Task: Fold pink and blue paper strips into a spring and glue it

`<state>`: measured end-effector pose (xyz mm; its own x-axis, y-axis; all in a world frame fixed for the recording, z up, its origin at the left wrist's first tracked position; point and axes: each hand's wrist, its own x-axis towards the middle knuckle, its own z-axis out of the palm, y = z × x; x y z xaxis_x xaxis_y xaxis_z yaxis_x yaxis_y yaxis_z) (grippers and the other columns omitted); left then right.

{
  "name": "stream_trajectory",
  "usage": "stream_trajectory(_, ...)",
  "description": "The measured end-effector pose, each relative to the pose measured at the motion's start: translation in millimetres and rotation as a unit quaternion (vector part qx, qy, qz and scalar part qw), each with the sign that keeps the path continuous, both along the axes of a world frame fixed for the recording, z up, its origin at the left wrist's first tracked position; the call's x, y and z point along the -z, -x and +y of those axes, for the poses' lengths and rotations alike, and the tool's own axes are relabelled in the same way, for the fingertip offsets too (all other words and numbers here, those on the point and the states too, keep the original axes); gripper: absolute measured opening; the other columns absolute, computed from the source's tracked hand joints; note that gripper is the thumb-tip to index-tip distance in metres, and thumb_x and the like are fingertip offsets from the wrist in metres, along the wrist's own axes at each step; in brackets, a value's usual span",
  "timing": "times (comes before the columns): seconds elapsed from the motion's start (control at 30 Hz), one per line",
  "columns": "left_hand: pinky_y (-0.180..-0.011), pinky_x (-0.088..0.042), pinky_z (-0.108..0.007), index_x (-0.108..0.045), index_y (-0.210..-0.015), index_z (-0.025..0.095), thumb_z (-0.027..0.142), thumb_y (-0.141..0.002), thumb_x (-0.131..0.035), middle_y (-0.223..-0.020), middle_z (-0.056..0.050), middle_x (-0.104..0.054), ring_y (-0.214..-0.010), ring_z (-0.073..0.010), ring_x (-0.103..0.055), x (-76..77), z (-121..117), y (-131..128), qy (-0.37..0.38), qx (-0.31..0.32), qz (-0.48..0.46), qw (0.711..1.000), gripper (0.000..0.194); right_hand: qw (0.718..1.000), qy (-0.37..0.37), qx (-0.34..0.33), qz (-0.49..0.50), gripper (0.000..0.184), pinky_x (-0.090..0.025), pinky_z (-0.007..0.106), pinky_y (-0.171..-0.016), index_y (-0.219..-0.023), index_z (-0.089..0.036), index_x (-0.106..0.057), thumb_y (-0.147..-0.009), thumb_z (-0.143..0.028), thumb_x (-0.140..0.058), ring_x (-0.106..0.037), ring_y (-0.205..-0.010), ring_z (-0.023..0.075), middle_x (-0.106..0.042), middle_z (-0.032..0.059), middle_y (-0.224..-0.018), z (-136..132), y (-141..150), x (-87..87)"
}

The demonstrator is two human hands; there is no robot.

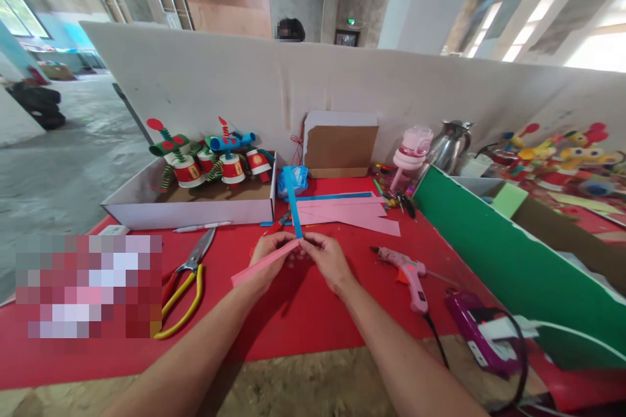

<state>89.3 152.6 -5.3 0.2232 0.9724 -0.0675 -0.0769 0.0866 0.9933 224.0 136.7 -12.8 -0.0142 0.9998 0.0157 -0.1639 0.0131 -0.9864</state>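
Note:
Above the red tabletop, my left hand (pixel 270 254) and my right hand (pixel 327 260) are both closed in a pinch. They meet at the corner where a blue paper strip (pixel 293 201) and a pink paper strip (pixel 261 264) overlap. The blue strip points away from me, while the pink one slants toward the lower left, across my left hand. Whether the strips are stuck together I cannot tell. Just beyond my hands lie loose pink strips (pixel 342 212). To the right of my right hand rests a pink hot glue gun (pixel 403 272).
Large scissors (pixel 188 280) lie at the left. Behind them, a white box (pixel 190 214) holds paper-cup figures (pixel 232 166). A purple power strip (pixel 482 332) with cables sits at the right, beside a green-sided box (pixel 508 267). A white partition (pixel 235 78) closes off the back.

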Motion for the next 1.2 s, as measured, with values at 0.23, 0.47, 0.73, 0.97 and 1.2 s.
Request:
stream_trajectory(0.23, -0.043, -0.04, -0.02, -0.067, -0.07, 0.013, 0.033, -0.061, -0.067, -0.055, -0.003, -0.062, -0.046, -0.0105, -0.052, -3.7, -1, -1, -0.009, -0.009, 0.031, 0.999, 0.022, 0.999, -0.012, 0.01, -0.032, 0.031, -0.051, 0.03, -0.069, -0.087, -0.019, -0.072, -0.069, -0.044, -0.068, -0.061, -0.066, 0.0161, -0.069, 0.0021, -0.076, 1, 0, 3.8)
stream_trajectory(0.47, -0.044, -0.041, -0.02, -0.068, -0.069, 0.015, 0.034, -0.065, -0.065, -0.058, -0.003, -0.065, -0.047, -0.0106, -0.054, -0.3, 0, 1, -0.044, -0.008, 0.065, 0.997, 0.02, 0.995, -0.051, 0.012, -0.088, 0.028, -0.048, 0.028, -0.066, -0.08, -0.02, -0.074, -0.074, -0.045, -0.063, -0.059, -0.065, 0.0161, -0.067, 0.0014, -0.066, 4, -3, 7.7)
stream_trajectory(0.73, -0.047, -0.044, -0.022, -0.069, -0.069, 0.016, 0.036, -0.064, -0.067, -0.059, -0.003, -0.066, -0.05, -0.0124, -0.057, 1.7, 0, 0, -0.038, 0.0, 0.039, 0.998, 0.021, 0.994, -0.036, 0.032, -0.093, 0.027, -0.051, 0.032, -0.066, -0.079, -0.021, -0.073, -0.071, -0.046, -0.065, -0.062, -0.066, 0.0194, -0.069, 0.0026, -0.071, 4, -4, 8.1)
stream_trajectory(0.97, -0.056, -0.048, -0.026, -0.068, -0.07, 0.015, 0.037, -0.059, -0.073, -0.062, -0.003, -0.065, -0.056, -0.0142, -0.057, -8.5, -3, -4, -0.015, 0.003, 0.004, 1.0, 0.025, 0.996, -0.008, 0.084, -0.013, 0.025, -0.053, 0.034, -0.069, -0.072, -0.02, -0.068, -0.065, -0.044, -0.07, -0.064, -0.063, 0.0194, -0.067, 0.0009, -0.064, 2, -2, 0.3)
stream_trajectory(1.2, -0.051, -0.04, -0.021, -0.064, -0.066, 0.015, 0.039, -0.064, -0.07, -0.056, 0.001, -0.06, -0.051, -0.0097, -0.051, -5.5, 0, 0, -0.034, -0.029, -0.01, 0.999, 0.025, 0.998, 0.021, 0.001, 0.063, 0.035, -0.054, 0.036, -0.068, -0.071, -0.019, -0.059, -0.06, -0.049, -0.074, -0.065, -0.06, 0.0185, -0.065, -0.0004, -0.064, -4, 7, -6.8)
